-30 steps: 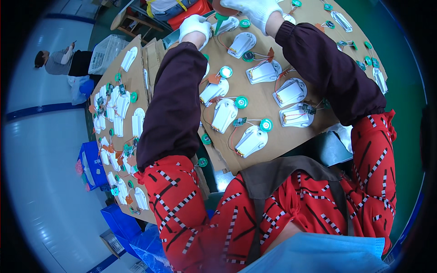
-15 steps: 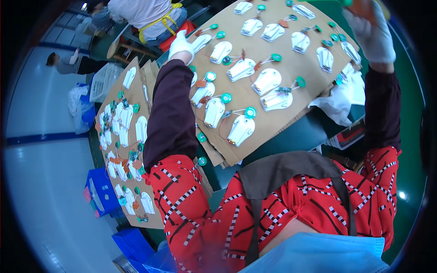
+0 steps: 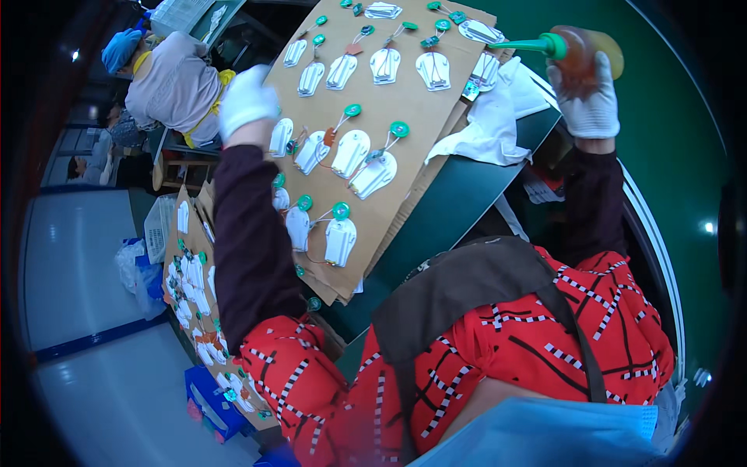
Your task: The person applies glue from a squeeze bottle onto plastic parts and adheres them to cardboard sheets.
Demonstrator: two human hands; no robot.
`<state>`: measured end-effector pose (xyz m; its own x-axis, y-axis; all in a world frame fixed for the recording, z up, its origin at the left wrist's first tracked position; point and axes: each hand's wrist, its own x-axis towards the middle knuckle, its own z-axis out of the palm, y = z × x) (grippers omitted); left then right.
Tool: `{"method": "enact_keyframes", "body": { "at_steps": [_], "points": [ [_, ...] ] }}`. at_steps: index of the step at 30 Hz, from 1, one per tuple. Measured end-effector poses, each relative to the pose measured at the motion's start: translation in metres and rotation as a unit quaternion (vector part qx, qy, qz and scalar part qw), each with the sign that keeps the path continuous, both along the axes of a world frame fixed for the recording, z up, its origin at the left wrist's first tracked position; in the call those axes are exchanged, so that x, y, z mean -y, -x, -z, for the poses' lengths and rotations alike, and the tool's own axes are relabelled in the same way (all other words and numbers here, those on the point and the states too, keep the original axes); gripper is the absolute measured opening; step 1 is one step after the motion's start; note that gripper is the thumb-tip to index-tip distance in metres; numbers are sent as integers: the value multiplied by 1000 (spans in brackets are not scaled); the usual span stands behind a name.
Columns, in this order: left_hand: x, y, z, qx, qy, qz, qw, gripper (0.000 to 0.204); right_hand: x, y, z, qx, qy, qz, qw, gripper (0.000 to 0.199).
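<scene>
head view: gloved right hand (image 3: 590, 100) grips an amber squeeze bottle (image 3: 582, 48); left hand (image 3: 246, 100) on cardboard sheet (image 3: 405, 101), grip unclear.

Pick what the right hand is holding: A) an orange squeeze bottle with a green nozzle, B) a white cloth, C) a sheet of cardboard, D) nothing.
A: the gloved right hand is wrapped around the orange squeeze bottle, whose green nozzle points left, over the far right corner of the cardboard sheet; the white cloth lies apart from it on the table.
</scene>
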<state>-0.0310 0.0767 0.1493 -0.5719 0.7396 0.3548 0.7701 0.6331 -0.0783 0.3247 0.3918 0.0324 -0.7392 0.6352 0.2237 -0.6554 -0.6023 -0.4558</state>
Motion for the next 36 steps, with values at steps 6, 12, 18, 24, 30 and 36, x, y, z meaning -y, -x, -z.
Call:
{"method": "enact_keyframes", "body": {
  "at_steps": [6,12,18,24,30,36],
  "points": [
    [-164,-145,51,94,111,21,989,39,-9,36,28,9,50,-10,999,46],
    [-170,-122,104,23,146,49,988,17,-27,18,58,39,66,19,997,52],
    [-133,-106,85,158,117,-31,980,24,-11,33,53,39,86,39,995,49],
    [-114,-100,74,228,14,-39,973,25,11,56,50,25,-29,33,999,42],
    [-93,-73,101,303,-114,-58,945,25,41,84,29,106,-230,121,960,43],
    [-71,-72,100,423,-142,-64,893,17,77,113,22,89,-235,128,959,53]
  ]
}}
